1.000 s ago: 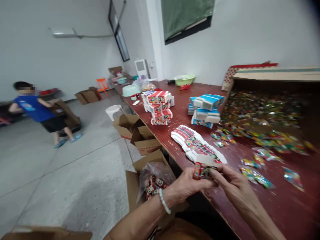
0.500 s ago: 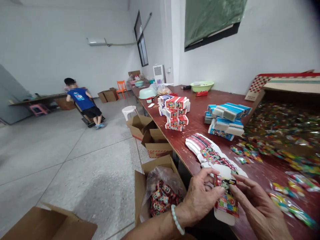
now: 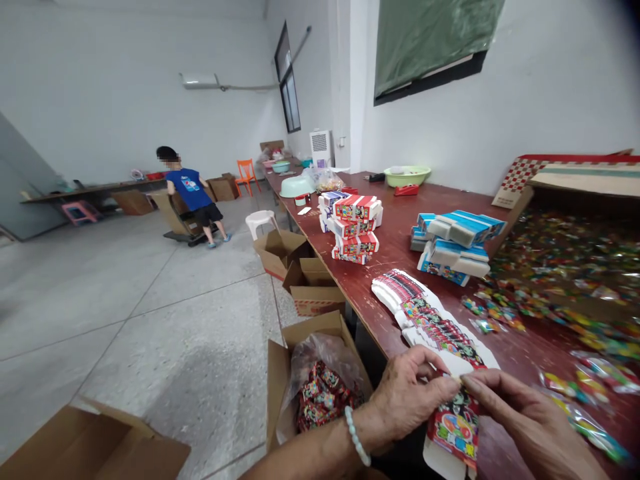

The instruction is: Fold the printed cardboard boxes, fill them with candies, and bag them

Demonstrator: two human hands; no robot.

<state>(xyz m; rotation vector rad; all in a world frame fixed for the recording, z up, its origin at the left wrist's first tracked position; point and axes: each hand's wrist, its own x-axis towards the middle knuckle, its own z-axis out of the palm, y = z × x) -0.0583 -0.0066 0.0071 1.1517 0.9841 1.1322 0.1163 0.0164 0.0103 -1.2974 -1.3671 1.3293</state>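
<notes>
Co-worker (image 3: pixel 190 190) shifted nearer orange chair (image 3: pixel 245 173) | wrapped candies (image 3: pixel 593 427) beside right hand (image 3: pixel 535 417)

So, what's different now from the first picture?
The view swung left, so things sit further right. The left hand and right hand brought their fingertips together at the top of the red box; neither let go. The person in blue moved closer to the orange chair. The blue boxes and red-striped boxes stayed stacked on the table.

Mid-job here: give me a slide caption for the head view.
Left hand and right hand hold a printed carton near a fanned row of cartons on a red table.
</notes>
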